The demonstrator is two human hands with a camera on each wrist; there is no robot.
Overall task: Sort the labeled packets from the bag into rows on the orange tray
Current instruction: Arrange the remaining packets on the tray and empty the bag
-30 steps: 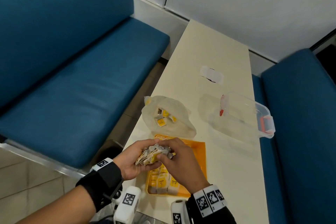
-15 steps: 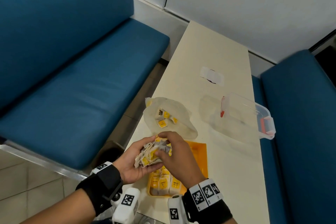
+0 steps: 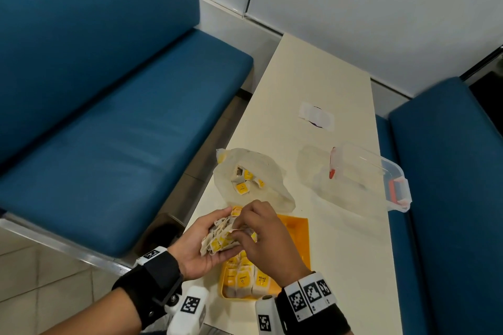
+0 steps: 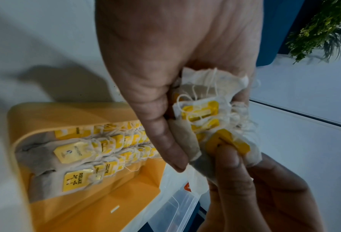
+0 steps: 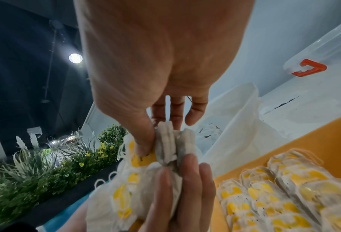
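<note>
My left hand cups a bundle of tea-bag packets with yellow labels and loose strings, just above the orange tray's near left part. My right hand reaches over the bundle, and its thumb and fingers pinch one packet at the top. In the left wrist view the bundle sits between my thumb and fingers. Rows of packets stand in the tray's near end. The translucent bag lies open behind the tray with several packets inside.
A clear plastic box with red clips lies on the cream table, to the right of the bag. A white paper slip lies farther back. Blue benches flank the table on both sides.
Both hands have stayed over the tray's near left end. The bundle has turned in my left hand so more yellow labels show, and my right fingers have shifted along its top.
</note>
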